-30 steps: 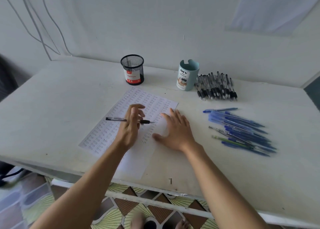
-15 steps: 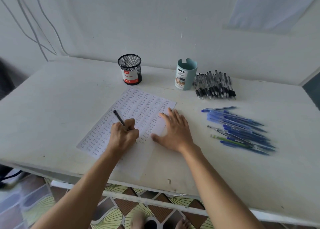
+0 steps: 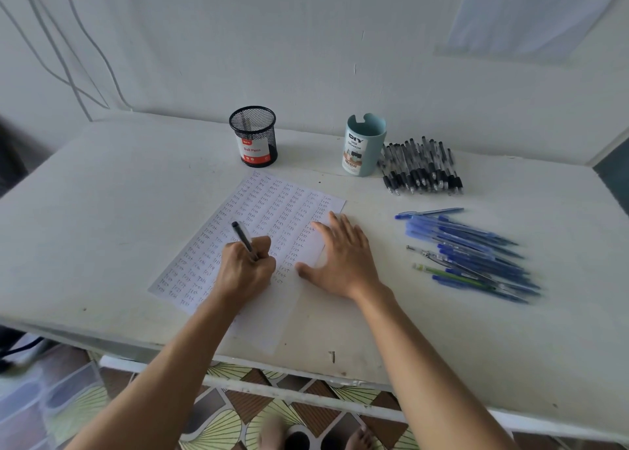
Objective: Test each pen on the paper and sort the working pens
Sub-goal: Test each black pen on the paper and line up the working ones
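A white sheet of paper covered in rows of small handwritten words lies on the table. My left hand grips a black pen in a writing hold, its tip hidden under my fingers on the sheet's lower part. My right hand lies flat with spread fingers on the paper's right edge. A black mesh pen cup and a teal desk organizer cup stand at the back.
A pile of black pens lies right of the teal cup. Several blue pens lie heaped at the right, one blue pen apart above them. The white table meets a wall behind; its front edge runs near my forearms.
My left hand turned the black pen from lying sideways in its fingers into a writing grip and lowered it onto the paper. My right hand stayed flat on the sheet.
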`<state>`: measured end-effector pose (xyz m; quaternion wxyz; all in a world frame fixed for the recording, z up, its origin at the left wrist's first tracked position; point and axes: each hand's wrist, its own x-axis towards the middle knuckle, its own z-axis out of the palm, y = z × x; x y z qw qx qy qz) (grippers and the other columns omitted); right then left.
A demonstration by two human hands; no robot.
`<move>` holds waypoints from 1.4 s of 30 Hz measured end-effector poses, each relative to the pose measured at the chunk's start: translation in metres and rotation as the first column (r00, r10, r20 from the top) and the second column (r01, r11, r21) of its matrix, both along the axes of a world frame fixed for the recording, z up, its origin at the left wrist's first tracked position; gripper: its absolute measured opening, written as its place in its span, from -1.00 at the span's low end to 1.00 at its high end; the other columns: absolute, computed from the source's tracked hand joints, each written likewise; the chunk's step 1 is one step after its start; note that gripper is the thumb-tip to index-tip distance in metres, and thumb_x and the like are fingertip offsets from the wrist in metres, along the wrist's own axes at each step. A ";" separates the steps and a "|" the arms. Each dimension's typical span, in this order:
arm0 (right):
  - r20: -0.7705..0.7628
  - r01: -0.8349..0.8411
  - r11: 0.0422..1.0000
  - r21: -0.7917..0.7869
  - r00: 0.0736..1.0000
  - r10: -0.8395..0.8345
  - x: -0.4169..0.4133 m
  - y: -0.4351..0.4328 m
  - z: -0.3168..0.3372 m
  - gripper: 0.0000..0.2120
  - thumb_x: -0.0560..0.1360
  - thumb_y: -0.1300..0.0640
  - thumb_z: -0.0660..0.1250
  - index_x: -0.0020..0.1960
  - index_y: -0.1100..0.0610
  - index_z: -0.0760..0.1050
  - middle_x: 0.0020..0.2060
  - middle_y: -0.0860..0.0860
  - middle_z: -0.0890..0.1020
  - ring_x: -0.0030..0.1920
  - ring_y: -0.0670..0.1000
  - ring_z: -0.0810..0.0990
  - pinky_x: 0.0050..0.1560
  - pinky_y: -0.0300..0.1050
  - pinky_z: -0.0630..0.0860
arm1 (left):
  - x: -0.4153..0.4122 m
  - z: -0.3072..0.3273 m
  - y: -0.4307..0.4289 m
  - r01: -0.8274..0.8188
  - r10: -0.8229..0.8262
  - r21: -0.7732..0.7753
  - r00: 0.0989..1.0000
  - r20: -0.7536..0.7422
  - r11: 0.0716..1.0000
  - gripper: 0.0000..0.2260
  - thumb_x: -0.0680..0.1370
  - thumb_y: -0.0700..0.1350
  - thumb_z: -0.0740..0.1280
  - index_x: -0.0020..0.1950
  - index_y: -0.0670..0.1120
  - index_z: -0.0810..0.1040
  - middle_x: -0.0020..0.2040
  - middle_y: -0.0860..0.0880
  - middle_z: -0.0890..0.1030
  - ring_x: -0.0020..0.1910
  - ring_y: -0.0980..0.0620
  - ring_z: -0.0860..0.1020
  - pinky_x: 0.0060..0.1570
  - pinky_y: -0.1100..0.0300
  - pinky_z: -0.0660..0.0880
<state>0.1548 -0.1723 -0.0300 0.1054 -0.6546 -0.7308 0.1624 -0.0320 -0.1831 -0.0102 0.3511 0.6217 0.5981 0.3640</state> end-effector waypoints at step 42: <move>-0.012 0.011 1.000 0.027 1.000 -0.011 -0.003 -0.002 0.000 -0.16 0.42 -0.34 0.31 0.57 -0.05 0.11 0.62 0.07 -0.01 0.61 0.08 -0.12 0.55 0.07 -0.20 | -0.003 -0.008 0.007 0.063 -0.064 0.028 0.997 0.037 0.998 -0.71 0.28 -0.35 0.24 -0.44 -0.05 0.18 -0.51 0.10 0.23 -0.49 0.13 0.20 -0.50 0.26 0.15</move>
